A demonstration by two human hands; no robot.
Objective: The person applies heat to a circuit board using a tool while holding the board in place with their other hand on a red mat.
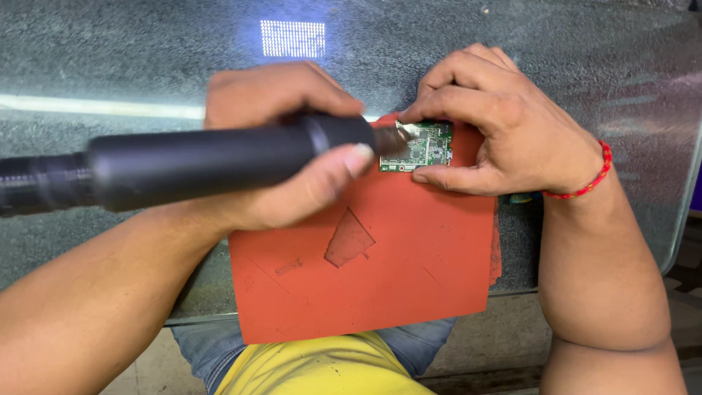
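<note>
Green circuit board (pixel 422 148) — light, stiff, fragile — lies at the red mat's (pixel 380 271) 12 o'clock edge; pinch it by its edges. Right hand (pixel 504 124) grasps those edges, while left hand (pixel 281 139) is clenched around a black hot-air tool (pixel 205 164).

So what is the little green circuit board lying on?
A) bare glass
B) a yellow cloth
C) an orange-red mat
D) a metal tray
C: the green circuit board lies at the top edge of the orange-red mat, pinned by the right hand, while the left hand aims a black hot-air tool at it.
</note>
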